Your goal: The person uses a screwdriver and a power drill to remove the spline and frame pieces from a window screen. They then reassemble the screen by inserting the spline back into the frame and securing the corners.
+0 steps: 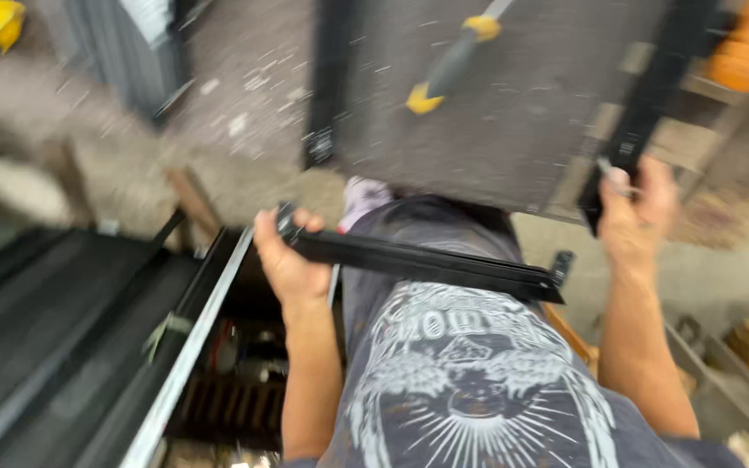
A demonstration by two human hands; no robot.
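Printed shirt (470,381) is crossed by a black metal bar (418,260), clamped in the left hand (288,264); beyond it, the right hand (635,217) is closed on a small metal piece (615,178), which probably needs fitting next.

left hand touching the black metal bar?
Touching. The head view shows the left hand with its fingers wrapped around one end of the black metal bar, no gap visible despite the blur.

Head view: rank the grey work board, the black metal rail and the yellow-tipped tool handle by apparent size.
1. Grey work board, largest.
2. Black metal rail, held in the left hand; it is nearer the camera, so it may look bigger than it is.
3. Yellow-tipped tool handle, smallest.
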